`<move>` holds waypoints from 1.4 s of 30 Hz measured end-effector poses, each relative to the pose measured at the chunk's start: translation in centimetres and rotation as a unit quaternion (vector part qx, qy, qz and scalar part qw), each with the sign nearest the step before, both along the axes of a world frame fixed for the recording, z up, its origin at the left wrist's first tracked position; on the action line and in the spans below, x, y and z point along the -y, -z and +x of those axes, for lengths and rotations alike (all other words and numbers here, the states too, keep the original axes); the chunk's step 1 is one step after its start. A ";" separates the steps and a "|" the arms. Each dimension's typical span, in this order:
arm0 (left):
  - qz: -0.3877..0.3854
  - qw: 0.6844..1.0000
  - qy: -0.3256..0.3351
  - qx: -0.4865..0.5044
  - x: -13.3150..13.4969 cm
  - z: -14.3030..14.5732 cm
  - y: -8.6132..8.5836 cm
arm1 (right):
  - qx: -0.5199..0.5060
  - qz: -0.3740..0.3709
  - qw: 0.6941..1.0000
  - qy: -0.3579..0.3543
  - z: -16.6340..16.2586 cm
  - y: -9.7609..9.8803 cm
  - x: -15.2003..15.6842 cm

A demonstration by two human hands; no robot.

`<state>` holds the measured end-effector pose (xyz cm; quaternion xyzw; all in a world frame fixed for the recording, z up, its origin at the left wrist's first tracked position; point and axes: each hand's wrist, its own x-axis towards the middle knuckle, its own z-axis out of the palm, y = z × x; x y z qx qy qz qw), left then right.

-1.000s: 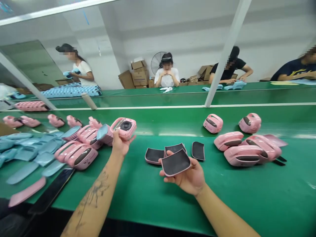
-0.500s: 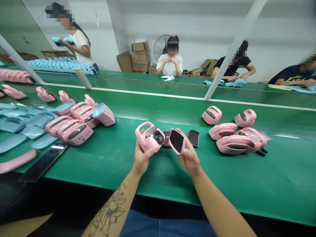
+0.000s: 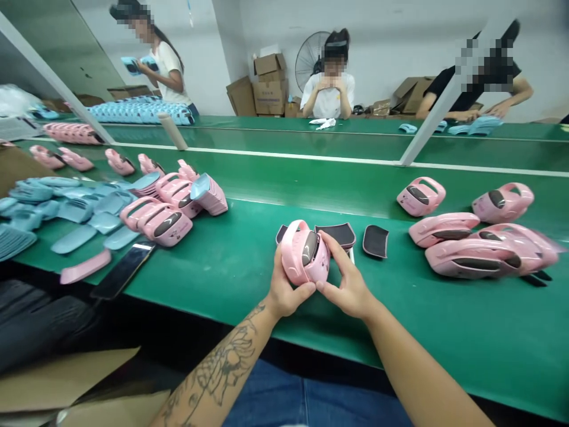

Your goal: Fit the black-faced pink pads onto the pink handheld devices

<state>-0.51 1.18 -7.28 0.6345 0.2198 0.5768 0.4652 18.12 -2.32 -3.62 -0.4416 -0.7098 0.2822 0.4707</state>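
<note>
Both hands are around a small pink speaker (image 3: 306, 256) with a loop handle and a dark oval panel on top. My left hand (image 3: 284, 290) wraps its left side and underside, the thumb along the bottom edge. Closed over its right side, my right hand (image 3: 344, 281) presses the pink end cover (image 3: 323, 261) against the body, fingertips at the top and thumb at the bottom. How well the cover is seated is hard to see. Just behind lie a small stack of black-lined end covers (image 3: 336, 234) and, to the right, a single cover (image 3: 376, 242).
Pink speakers (image 3: 471, 258) are grouped at right, others (image 3: 166, 224) at left beside stacked covers (image 3: 211, 194). Light-blue parts (image 3: 95, 207), a pink strip (image 3: 86, 267) and a phone (image 3: 127, 270) lie further left. A white post (image 3: 438, 104) rises at right. People work across the bench.
My right hand has brought the loose cover onto the speaker's exposed driver, which is now hidden. My left hand has turned the speaker. The view has shifted left.
</note>
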 end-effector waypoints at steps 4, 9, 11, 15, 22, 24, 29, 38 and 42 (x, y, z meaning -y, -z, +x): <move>-0.003 1.000 -0.001 0.007 0.4 -0.1 0.0 | 0.023 0.026 0.999 0.002 0.0 -0.3 0.1; -0.012 0.999 0.014 0.040 0.5 0.0 -1.0 | 0.040 0.018 0.999 0.004 -0.2 -0.3 0.3; -0.015 0.999 0.019 0.048 0.5 0.2 -1.3 | 0.043 0.009 0.999 0.008 -0.3 -0.2 0.4; -0.013 0.999 0.019 0.048 0.4 0.3 -1.3 | 0.050 0.001 0.999 0.015 -0.3 -0.2 0.5; -0.035 0.999 -0.017 0.037 0.4 0.2 -1.2 | 0.065 0.040 0.996 0.036 -0.7 0.2 0.4; -0.040 0.998 -0.040 0.037 0.4 0.1 -1.3 | 0.082 0.061 0.994 0.051 -0.7 0.4 0.3; -0.040 0.997 -0.045 0.047 0.4 0.2 -1.8 | 0.115 0.104 0.986 0.068 -0.8 0.4 0.2; -0.054 0.997 -0.022 0.041 0.4 0.0 -1.3 | 0.106 0.104 0.985 0.086 -1.1 0.5 0.2; -0.044 0.998 -0.017 0.035 0.6 -0.2 -1.6 | 0.109 0.130 0.983 0.067 -1.1 0.4 0.5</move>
